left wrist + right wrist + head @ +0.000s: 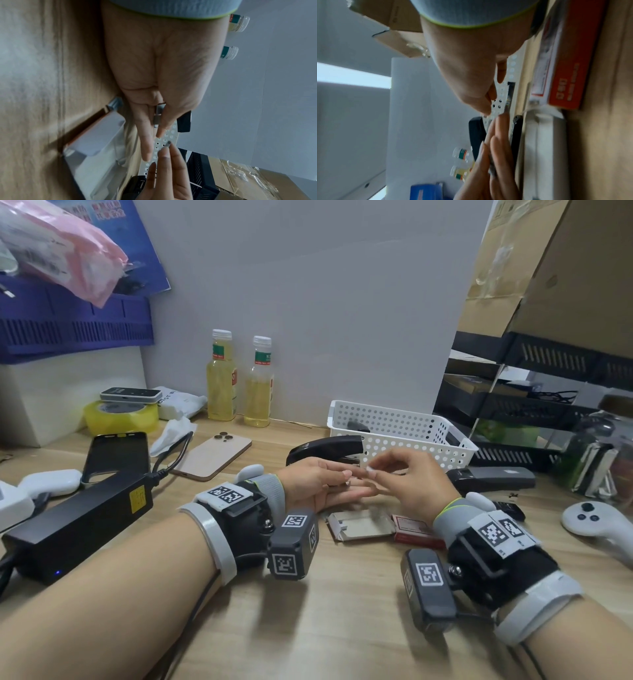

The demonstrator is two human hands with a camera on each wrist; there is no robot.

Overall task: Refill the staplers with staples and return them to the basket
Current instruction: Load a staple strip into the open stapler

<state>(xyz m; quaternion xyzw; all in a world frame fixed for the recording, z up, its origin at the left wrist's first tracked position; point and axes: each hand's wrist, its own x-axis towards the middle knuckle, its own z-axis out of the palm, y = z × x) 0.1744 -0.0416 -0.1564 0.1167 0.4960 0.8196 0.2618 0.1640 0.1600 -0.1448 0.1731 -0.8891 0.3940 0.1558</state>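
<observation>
Head view: staples (158,116) in left hand (322,484)

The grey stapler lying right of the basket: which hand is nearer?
Right. The right hand hovers just left of the grey stapler; the left hand is farther left, beside the open black stapler.

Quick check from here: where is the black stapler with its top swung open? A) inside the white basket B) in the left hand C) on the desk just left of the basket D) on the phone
C: the open stapler sits on the desk, against the white basket's left end, behind the hands.
</observation>
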